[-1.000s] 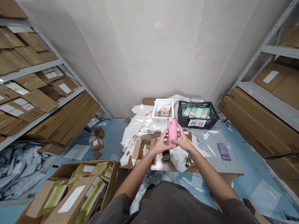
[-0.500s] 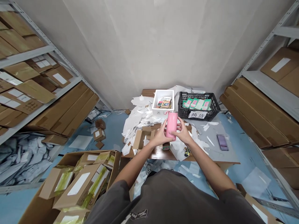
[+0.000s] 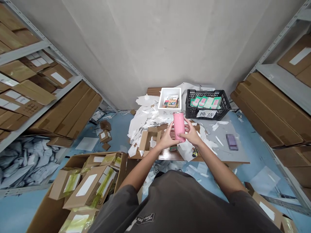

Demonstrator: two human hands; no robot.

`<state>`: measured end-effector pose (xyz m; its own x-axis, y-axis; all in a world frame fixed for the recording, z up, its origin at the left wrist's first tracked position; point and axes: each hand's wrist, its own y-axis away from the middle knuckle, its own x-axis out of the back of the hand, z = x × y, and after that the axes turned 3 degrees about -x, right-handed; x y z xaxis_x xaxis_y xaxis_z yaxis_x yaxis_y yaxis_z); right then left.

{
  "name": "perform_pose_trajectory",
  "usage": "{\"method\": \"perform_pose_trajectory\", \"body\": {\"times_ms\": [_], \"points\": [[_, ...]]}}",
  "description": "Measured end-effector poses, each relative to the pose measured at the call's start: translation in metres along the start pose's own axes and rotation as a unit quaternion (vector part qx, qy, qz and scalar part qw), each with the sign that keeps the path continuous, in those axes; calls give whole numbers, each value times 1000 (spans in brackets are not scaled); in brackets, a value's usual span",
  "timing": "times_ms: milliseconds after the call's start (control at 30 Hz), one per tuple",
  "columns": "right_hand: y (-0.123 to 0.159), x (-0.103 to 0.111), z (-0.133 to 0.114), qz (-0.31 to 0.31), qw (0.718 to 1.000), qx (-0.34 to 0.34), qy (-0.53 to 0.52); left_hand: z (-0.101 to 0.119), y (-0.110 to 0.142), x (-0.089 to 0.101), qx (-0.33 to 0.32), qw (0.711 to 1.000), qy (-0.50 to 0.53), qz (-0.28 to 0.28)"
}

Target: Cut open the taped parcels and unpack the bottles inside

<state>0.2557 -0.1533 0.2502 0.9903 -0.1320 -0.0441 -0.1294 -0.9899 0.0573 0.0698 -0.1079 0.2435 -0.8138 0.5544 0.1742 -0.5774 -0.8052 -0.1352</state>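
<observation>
Stage of work: the smooth pink cylinder with a silvery rim (image 3: 179,127) is out in the open, off the brown wooden table (image 3: 165,155) and in neither container at the back. I judge this to be a handling stage, begun and unfinished, since the cylinder is not set down. What is left cannot be established from here.

Orientation: taking twelve as the pale grey wall (image 3: 165,48), the cylinder's long axis stands close to upright, its rimmed end uppermost and leaning slightly toward eleven. Its base points down, near six.

Grip: the left hand (image 3: 167,138) and the right hand (image 3: 192,135) are both closed on the cylinder, one from nine, the other from three. Both thumbs lie across its lower front.

Surroundings, read from the cylinder: a white rectangular tub (image 3: 175,112) with printed booklets (image 3: 172,102) inside stands at eleven; a black lattice plastic crate (image 3: 191,112) containing green-edged packets (image 3: 202,102) at two. A yellow-and-black cutter (image 3: 195,152) lies toward five. An open brown cardboard carton (image 3: 144,140) with white paper inside sits between eight and nine, near a spread of torn white paper (image 3: 139,121) toward nine. The cylinder's markings, if any, are not visible to me.
</observation>
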Motion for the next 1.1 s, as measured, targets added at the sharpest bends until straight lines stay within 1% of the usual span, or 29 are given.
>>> {"method": "perform_pose_trajectory", "body": {"times_ms": [67, 100, 133, 200, 267, 333, 367, 433, 467, 500, 600, 633, 700, 733, 767, 833, 900, 1000, 1033, 1100], "points": [[4, 0, -2, 35, 999, 13, 25, -1, 1, -2, -2, 1000, -15, 18], [5, 1, -3, 39, 999, 19, 32, -1, 2, -2, 4, 1000, -6, 20], [6, 2, -3, 31, 999, 22, 33, -1, 3, -2, 11, 1000, 15, 16], [7, 5, -1, -9, 1000, 17, 22, -3, 4, 0, 25, 997, 72, -10], [7, 9, 4, -38, 999, 2, 17, -7, 3, 3, 37, 991, 116, -52], [6, 10, 10, -28, 999, -10, 29, -10, 3, 4, 49, 989, 114, -78], [5, 9, 13, -9, 999, -9, 40, -12, 3, 3, 52, 991, 97, -72], [5, 7, 18, 32, 998, -1, 57, -14, 3, 0, 52, 996, 61, -40], [5, 5, 20, 41, 998, 2, 57, -15, 4, -2, 50, 997, 57, -30], [5, 4, 21, 40, 998, 3, 51, -15, 4, -4, 49, 996, 65, -33], [4, 1, 23, 26, 999, 0, 32, -12, 6, -6, 38, 994, 80, -66], [3, 0, 23, 36, 999, -1, 34, -11, 6, -7, 31, 996, 64, -61], [3, -2, 23, 63, 997, -1, 38, -8, 6, -7, 20, 999, 33, -33], [4, -2, 23, 67, 997, -1, 32, -7, 6, -7, 17, 999, 35, -27], [4, -2, 23, 60, 998, 0, 21, -6, 6, -6, 17, 998, 51, -35], [4, -1, 24, 25, 1000, 1, -3, -7, 6, -3, 22, 993, 92, -73], [4, 0, 25, 12, 1000, -1, -1, -9, 6, 0, 28, 992, 87, -91], [4, 0, 26, 46, 999, -5, 29, -14, 6, 2, 40, 996, 39, -63], [4, 0, 26, 47, 998, -6, 29, -16, 6, 2, 44, 997, 38, -57], [4, 1, 25, 21, 1000, -13, 15, -19, 8, -1, 49, 995, 64, -64]]}}
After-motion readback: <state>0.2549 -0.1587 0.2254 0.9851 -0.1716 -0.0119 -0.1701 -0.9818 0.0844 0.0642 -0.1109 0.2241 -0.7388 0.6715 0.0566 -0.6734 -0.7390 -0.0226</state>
